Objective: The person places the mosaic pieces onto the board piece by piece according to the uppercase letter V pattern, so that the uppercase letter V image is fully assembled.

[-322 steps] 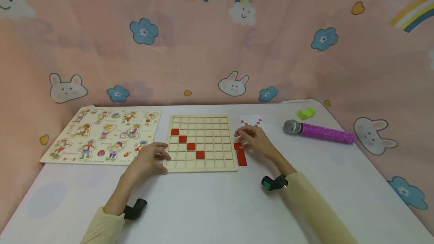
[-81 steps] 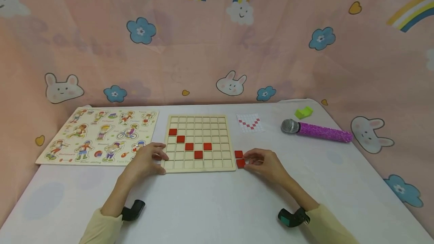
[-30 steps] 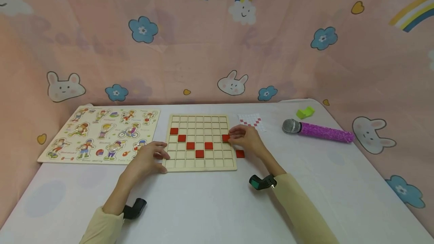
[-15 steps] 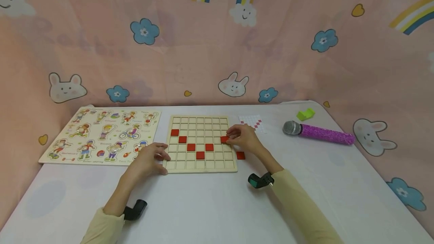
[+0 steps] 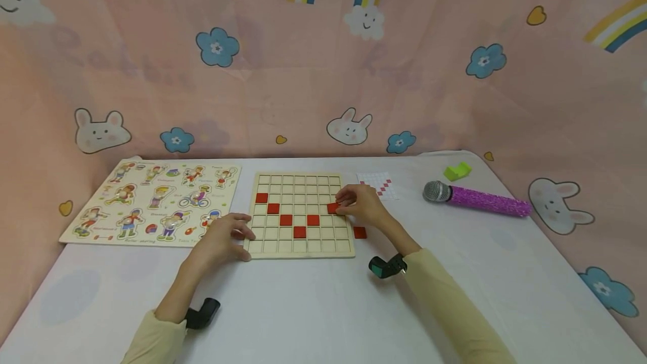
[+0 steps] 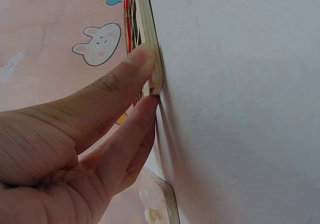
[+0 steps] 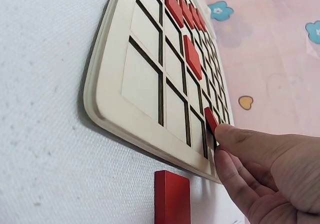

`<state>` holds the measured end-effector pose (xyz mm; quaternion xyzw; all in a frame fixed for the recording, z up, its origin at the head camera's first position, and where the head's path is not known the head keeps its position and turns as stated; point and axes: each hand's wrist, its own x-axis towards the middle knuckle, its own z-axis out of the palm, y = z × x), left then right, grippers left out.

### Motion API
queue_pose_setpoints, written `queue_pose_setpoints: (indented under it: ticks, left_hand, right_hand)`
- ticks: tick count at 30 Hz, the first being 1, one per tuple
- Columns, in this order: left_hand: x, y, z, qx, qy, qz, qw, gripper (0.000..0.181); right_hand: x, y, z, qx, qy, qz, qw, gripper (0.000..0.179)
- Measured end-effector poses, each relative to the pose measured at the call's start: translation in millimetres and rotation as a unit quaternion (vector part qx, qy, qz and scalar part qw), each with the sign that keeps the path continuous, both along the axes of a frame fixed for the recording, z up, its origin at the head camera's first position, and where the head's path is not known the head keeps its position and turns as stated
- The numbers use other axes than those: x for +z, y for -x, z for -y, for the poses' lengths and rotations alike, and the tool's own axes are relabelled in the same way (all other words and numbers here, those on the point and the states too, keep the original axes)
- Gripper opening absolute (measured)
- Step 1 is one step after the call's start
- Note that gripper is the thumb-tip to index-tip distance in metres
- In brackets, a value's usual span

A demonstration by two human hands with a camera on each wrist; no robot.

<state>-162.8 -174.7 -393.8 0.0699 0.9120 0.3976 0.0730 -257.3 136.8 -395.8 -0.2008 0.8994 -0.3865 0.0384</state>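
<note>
A pale wooden grid board (image 5: 268, 248) lies on the table with red square tiles in some of its cells. Four descend in a diagonal from the left; one tile (image 5: 313, 220) sits up and right of the lowest tile (image 5: 300, 232). My right hand (image 5: 365, 206) pinches another red tile (image 5: 333, 208) between thumb and fingertips over the board's right side. In the right wrist view this tile (image 7: 211, 120) stands tilted at a cell. My left hand (image 5: 219, 240) holds the board's near left corner, thumb and fingers on its edges (image 6: 156, 79). One loose tile (image 5: 360, 232) lies right of the board.
A small card (image 5: 386, 178) with a red V-shaped pattern lies behind my right hand. A purple glittery microphone (image 5: 480, 200) and a green piece (image 5: 457, 171) are at the right. A picture puzzle board (image 5: 151, 229) lies at the left. Printed cloth hangs behind.
One tile has gone into the board right of the lowest one. My right hand has since carried another from beside the board over its right side, shifting slightly left. My left hand stays.
</note>
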Motion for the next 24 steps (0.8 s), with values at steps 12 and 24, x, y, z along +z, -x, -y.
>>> queue_pose_setpoints:
  ticks: [12,24]
  left_hand:
    - [1.6,-1.0,-1.6,0.004,-0.001,-0.002,1.0,0.028]
    - [3.7,-2.1,-2.8,0.006,0.003,0.004,1.0,0.027]
  right_hand:
    - [-1.9,1.8,5.0,0.002,0.015,0.014,0.9998,0.027]
    - [-4.4,1.3,7.0,-0.016,0.022,0.026,0.9993,0.029]
